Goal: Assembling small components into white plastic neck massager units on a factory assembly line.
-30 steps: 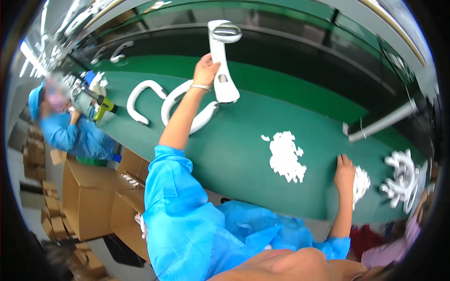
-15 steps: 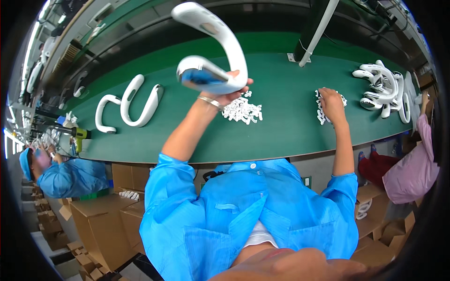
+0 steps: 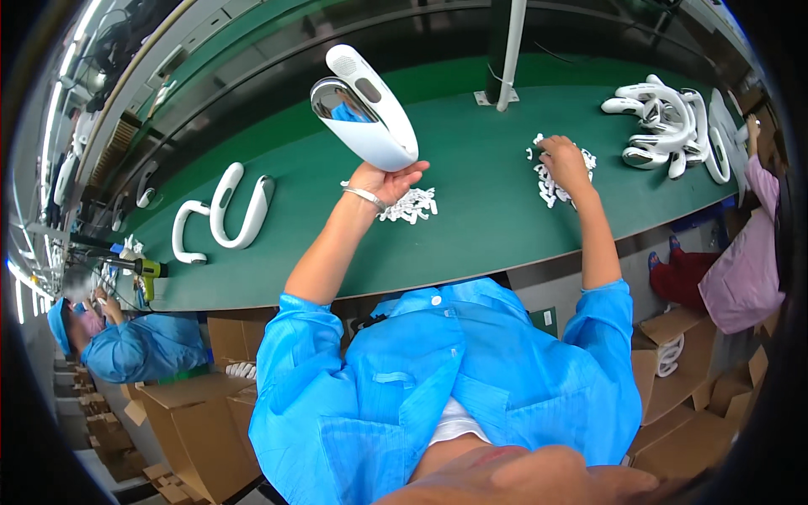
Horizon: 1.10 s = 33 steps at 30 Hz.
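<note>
My left hand (image 3: 385,182) supports a white U-shaped neck fan (image 3: 383,139) by its curved bottom, palm up and fingers partly stretched along it. The fan stands upright above the table, its shiny mirror-like panel facing me. Just behind that wrist lies a pile of small white plastic pieces (image 3: 412,205), partly hidden. Over on the right, my right hand (image 3: 568,164) reaches down into a second pile of small white pieces (image 3: 549,190). Its fingers are bent together at the pile, and what they pinch cannot be made out.
Two more white neck fans (image 3: 244,210) lie left on the green table (image 3: 480,227), near a yellow-green power tool (image 3: 148,269). Several fans are heaped (image 3: 665,126) at right, beyond a white post (image 3: 511,55). Co-workers sit either side; cardboard boxes (image 3: 189,421) stand below.
The neck fan in my left hand has turned and come lower, its panel now toward me. My right hand stays over its pile, while the whole view has shifted slightly.
</note>
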### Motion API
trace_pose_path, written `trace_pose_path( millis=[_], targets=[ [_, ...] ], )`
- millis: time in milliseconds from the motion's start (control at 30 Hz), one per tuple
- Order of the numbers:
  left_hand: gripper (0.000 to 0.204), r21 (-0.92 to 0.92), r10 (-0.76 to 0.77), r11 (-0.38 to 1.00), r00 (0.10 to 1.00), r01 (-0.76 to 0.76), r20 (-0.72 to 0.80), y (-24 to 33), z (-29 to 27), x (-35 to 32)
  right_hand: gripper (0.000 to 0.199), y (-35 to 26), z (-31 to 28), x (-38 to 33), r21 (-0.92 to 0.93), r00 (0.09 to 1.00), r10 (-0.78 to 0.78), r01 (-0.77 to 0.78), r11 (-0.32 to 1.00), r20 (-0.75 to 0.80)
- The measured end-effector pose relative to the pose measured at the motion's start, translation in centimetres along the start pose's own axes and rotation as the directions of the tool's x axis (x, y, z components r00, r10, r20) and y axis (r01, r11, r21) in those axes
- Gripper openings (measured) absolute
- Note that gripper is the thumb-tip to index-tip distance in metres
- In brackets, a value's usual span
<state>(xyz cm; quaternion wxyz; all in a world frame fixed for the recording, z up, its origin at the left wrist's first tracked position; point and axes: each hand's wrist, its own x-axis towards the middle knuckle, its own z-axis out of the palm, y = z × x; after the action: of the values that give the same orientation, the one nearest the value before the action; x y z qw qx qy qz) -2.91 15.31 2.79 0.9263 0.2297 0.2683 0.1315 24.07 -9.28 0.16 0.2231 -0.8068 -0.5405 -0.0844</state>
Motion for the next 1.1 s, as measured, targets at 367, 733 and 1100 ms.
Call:
trace_pose_path(
  millis=[367, 733, 1100],
  targets=[
    [0.024, 0.108, 0.05, 0.993, 0.999, -0.051, 0.014, 0.7, -0.3, -1.7, 0.03, -14.0, 5.5, 1.8, 0.297, 0.881, -0.454, 0.402, 0.866, 0.134],
    [0.031, 0.113, 0.091, 0.99, 0.996, -0.09, -0.004, -0.3, -2.7, -2.4, 0.011, -14.4, 7.6, 2.2, 0.473, 0.94, -0.338, 0.282, 0.835, 0.037],
    [0.024, 0.252, 0.088, 0.962, 0.992, -0.108, 0.092, -4.7, -1.0, -2.4, 0.012, -16.7, 4.5, 2.5, 0.893, 0.882, 0.182, -0.396, -0.212, 0.434]
  ],
)
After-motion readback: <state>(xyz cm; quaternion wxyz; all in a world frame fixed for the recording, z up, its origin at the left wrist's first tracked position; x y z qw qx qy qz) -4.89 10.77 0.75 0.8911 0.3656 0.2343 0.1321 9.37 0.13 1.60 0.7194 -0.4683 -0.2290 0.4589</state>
